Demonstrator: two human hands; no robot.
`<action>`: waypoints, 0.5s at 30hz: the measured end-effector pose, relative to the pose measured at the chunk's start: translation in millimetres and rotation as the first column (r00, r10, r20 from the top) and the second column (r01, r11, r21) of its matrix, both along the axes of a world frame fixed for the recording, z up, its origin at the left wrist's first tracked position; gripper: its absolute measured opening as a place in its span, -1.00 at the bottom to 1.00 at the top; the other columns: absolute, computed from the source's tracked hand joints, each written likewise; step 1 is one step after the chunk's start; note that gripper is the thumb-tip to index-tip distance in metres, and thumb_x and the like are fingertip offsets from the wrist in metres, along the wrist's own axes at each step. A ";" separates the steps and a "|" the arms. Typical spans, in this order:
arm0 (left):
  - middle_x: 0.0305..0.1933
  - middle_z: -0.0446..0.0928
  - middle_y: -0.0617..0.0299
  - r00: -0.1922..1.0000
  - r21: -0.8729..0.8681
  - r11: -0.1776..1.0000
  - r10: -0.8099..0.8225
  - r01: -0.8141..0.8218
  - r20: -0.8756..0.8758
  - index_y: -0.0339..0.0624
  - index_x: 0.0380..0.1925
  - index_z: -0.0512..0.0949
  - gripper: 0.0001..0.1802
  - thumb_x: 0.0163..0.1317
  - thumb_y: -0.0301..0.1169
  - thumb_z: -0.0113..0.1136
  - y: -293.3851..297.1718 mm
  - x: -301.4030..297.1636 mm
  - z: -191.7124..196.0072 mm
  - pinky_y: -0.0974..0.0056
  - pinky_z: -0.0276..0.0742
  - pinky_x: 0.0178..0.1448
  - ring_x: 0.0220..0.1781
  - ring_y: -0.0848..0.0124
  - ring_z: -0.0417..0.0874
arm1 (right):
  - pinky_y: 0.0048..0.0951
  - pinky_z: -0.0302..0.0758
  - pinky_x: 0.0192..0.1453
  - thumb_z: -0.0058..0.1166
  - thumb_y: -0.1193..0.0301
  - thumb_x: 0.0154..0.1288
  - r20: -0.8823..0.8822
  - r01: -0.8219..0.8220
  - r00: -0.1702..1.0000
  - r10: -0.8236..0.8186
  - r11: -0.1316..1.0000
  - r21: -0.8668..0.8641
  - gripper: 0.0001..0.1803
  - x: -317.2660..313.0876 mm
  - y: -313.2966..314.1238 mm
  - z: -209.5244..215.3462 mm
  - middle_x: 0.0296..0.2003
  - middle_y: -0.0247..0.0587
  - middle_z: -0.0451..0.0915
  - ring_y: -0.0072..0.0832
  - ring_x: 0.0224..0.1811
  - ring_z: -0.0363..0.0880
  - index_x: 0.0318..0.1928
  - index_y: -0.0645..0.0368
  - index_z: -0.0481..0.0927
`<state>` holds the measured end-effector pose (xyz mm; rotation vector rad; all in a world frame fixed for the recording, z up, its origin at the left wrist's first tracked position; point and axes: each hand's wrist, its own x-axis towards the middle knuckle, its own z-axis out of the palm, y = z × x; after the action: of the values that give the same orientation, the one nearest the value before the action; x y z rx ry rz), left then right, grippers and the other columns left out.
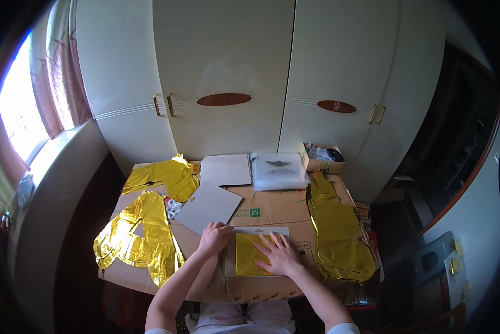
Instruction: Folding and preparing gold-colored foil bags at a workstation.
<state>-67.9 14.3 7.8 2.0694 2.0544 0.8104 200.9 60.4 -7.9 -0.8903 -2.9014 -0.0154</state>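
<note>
A folded square of gold foil lies on a pale card with a small hang slot at its top edge. My right hand presses flat on the foil's right part, its fingers spread. By the card's upper left corner, my left hand is closed with its fingers curled. Whatever is between those fingers is hidden. Just beyond the left hand, another pale card lies at a slant.
Flattened foil balloons lie on the cardboard-covered table: one at near left, one at far left, one at right. Behind are a card stack, clear plastic sleeves and a small box. White rolls sit at left.
</note>
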 end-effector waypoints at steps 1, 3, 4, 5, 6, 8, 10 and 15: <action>-0.07 0.57 0.24 1.000 0.002 1.000 -0.004 0.004 0.003 0.13 -0.21 0.70 -0.77 0.11 -0.30 0.23 4.6 -0.1 0.1 0.11 0.42 0.15 0.05 0.17 0.50 | 0.13 -0.21 0.55 -0.32 -0.31 0.35 -0.002 0.003 1.000 -0.003 1.000 0.001 -0.22 0.2 0.1 0.0 0.52 -0.19 -0.04 -0.03 0.55 -0.13 0.47 -0.28 0.13; -0.06 0.56 0.22 0.999 -0.038 0.998 -0.050 0.050 -0.005 0.16 -0.19 0.70 -0.75 0.09 -0.27 0.26 11.5 -0.1 1.1 0.09 0.41 0.17 0.08 0.14 0.48 | 0.13 -0.21 0.55 -0.33 -0.31 0.35 -0.016 -0.004 1.000 0.004 1.000 0.002 -0.22 0.9 0.6 -2.6 0.51 -0.19 -0.03 -0.03 0.55 -0.12 0.47 -0.27 0.14; -0.05 0.55 0.20 0.997 -0.058 0.996 -0.074 0.074 -0.009 0.18 -0.18 0.70 -0.74 0.08 -0.25 0.27 15.0 -0.1 0.8 0.09 0.40 0.19 0.09 0.12 0.46 | 0.13 -0.21 0.55 -0.33 -0.31 0.35 -0.023 -0.006 1.000 0.006 1.000 0.003 -0.22 1.6 1.3 -3.4 0.51 -0.18 -0.03 -0.03 0.55 -0.12 0.47 -0.27 0.14; -0.04 0.55 0.19 0.997 -0.096 0.992 -0.078 0.078 0.012 0.17 -0.18 0.70 -0.73 0.07 -0.24 0.27 19.6 -1.9 -2.0 0.08 0.39 0.20 0.11 0.11 0.45 | 0.13 -0.21 0.55 -0.33 -0.31 0.35 -0.028 -0.008 1.000 0.008 1.000 0.001 -0.22 1.9 2.1 -3.8 0.51 -0.18 -0.02 -0.03 0.55 -0.12 0.46 -0.27 0.15; -0.03 0.55 0.17 0.996 -0.137 0.987 -0.078 0.082 0.033 0.16 -0.19 0.71 -0.73 0.06 -0.23 0.28 22.7 -4.9 -5.0 0.07 0.38 0.21 0.12 0.10 0.44 | 0.13 -0.21 0.55 -0.33 -0.31 0.35 -0.032 -0.012 0.999 0.012 1.000 -0.004 -0.22 1.1 1.5 -4.0 0.51 -0.18 -0.02 -0.03 0.55 -0.12 0.46 -0.26 0.15; -0.02 0.54 0.15 0.995 -0.201 0.976 -0.072 0.085 0.071 0.14 -0.20 0.71 -0.73 0.05 -0.22 0.29 28.7 -8.9 -11.5 0.06 0.36 0.23 0.13 0.08 0.43 | 0.13 -0.21 0.55 -0.33 -0.31 0.35 -0.027 -0.013 1.000 0.013 1.000 -0.005 -0.22 -0.1 1.5 -2.6 0.51 -0.18 -0.02 -0.03 0.55 -0.13 0.46 -0.26 0.15; -0.03 0.53 0.13 0.993 -0.252 0.964 -0.059 0.083 0.104 0.12 -0.22 0.72 -0.74 0.05 -0.22 0.29 31.9 -11.4 -14.8 0.06 0.34 0.25 0.13 0.06 0.42 | 0.13 -0.21 0.55 -0.33 -0.31 0.35 -0.007 -0.009 1.000 0.009 1.000 -0.004 -0.21 -1.3 1.0 -1.7 0.51 -0.18 -0.03 -0.03 0.55 -0.13 0.47 -0.26 0.14; -0.23 0.63 0.09 0.979 -0.262 0.958 -0.066 0.116 0.191 -0.08 -0.24 0.70 -0.75 0.07 -0.27 0.30 34.1 -6.6 -3.9 0.13 0.50 0.07 -0.08 0.15 0.61 | 0.12 -0.22 0.55 -0.34 -0.31 0.35 -0.009 -0.001 1.000 0.001 1.000 -0.008 -0.21 1.1 2.4 -5.4 0.52 -0.19 -0.04 -0.04 0.56 -0.15 0.47 -0.27 0.12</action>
<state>-74.6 48.4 4.0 1.8542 1.8429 0.6330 202.0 62.8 -13.4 -0.8878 -2.8959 -0.0001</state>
